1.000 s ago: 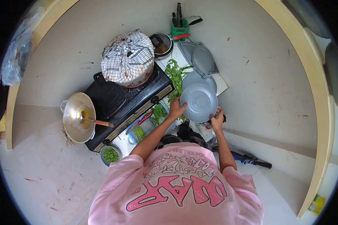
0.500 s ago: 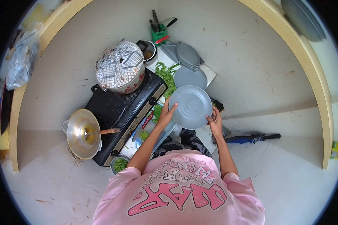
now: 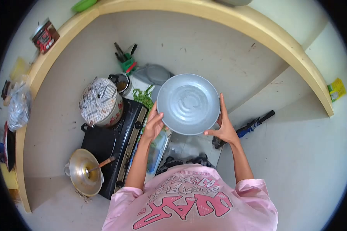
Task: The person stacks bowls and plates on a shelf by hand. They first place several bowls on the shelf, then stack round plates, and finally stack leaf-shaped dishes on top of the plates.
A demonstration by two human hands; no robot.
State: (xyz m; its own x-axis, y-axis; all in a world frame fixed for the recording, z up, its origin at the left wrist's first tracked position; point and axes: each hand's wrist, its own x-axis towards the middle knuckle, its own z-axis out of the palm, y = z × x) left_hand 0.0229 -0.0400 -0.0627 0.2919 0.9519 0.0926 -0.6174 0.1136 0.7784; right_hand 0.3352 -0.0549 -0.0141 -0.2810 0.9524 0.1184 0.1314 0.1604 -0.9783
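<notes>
A round grey plate [image 3: 189, 104] with faint rings in its middle is held up in front of my chest, its inner face towards me. My left hand [image 3: 154, 125] grips its left rim, thumb on the front and fingers partly behind. On the lower right rim, my right hand [image 3: 225, 129] supports it with the thumb at the edge and fingers stretched up the side. Behind the plate, partly hidden, lie another grey plate [image 3: 155, 93], leafy greens [image 3: 143, 96] and grey lids or plates [image 3: 154, 73].
To the left stands a black gas stove [image 3: 108, 142] with a cloth-covered pot [image 3: 100, 102] and a wok [image 3: 79, 173] holding a wooden-handled ladle [image 3: 104, 162]. A green knife holder [image 3: 128, 64] is at the back. A folded umbrella [image 3: 254, 125] lies right. A wooden shelf edge [image 3: 204, 11] arches overhead.
Both hands have raised the plate closer to the camera. The view has tilted up, showing more of the shelf; the right fingers are now straighter along the rim.
</notes>
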